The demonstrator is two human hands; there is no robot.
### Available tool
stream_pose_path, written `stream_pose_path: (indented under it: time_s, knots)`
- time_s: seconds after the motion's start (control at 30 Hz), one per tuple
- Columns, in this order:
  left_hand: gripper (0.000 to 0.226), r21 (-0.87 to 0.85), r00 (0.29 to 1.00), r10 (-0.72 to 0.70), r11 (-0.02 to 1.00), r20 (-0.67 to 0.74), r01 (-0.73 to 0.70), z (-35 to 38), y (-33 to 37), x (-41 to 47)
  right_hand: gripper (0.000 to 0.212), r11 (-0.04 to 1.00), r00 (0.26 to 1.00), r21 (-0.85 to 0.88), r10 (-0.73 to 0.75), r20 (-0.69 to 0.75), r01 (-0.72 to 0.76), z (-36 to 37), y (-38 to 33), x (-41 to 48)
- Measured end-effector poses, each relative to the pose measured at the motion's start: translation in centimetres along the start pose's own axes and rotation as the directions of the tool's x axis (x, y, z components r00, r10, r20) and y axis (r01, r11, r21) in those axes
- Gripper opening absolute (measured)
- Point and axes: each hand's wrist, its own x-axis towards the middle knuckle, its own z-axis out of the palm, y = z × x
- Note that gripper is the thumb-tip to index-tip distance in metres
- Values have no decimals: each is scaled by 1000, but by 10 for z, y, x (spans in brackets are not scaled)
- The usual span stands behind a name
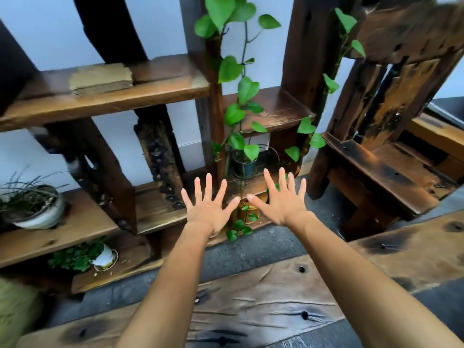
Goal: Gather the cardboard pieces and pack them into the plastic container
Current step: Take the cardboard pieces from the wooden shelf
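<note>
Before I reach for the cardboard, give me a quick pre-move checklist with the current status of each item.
1. Both hands free: ok. The left hand and the right hand are spread open and hold nothing.
2. Cardboard located: ok. A stack of cardboard pieces lies on the upper shelf, up and to the left of the hands.
3. Hands at the cardboard: not ok. Both hover well below it, in front of the lower shelves.
4. Plastic container located: cannot tell. None shows in this view.
5. Path to the stack: ok. Nothing stands in front of it; the vine hangs further right.
6. Stack count: cannot tell, too blurred.
</note>
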Motion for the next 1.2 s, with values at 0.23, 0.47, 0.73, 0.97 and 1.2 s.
stream_pose_path:
  time_s: [0.23,0.47,0.73,0.97,1.2]
  knots:
    - [83,-32,999,-54,998,-8,54,-23,-86,3,106,998,999,-38,-44,11,44,8,-91,31]
    - [85,-37,991,-70,997,-114,67,-56,-155,12,105,993,993,-28,-113,-42,112,3,-176,60]
    - [83,-105,962,-159,985,-223,139,-70,-198,32,104,977,973,-31,-212,-96,210,-18,-223,85]
    - [90,-99,928,-214,976,-305,193,-100,-202,50,96,925,898,-52,-378,-224,376,-47,-244,113]
    - [78,-115,887,-245,969,-392,216,-149,-198,57,92,877,825,-64,-471,-313,476,-94,-255,153]
